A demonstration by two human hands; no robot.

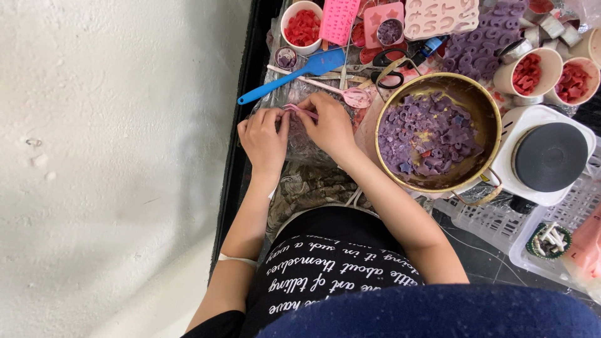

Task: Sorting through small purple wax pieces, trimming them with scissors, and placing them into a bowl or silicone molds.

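Pinching: left hand (264,139) and right hand (330,125), fingertips closed together on small pink strip (299,111)
Strip's place: over crinkled clear plastic sheet (300,147), just below blue spatula (294,75)
Beside right hand: brass pot (488,119) of purple wax shapes (429,134)
Far right: white hotplate (548,156)

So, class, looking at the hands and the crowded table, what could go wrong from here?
1. The right hand works beside the pot of purple pieces; an elbow nudge might tip it.
2. The scissors lie near both hands; a reach could catch them.
3. The hotplate sits close to plastic trays.
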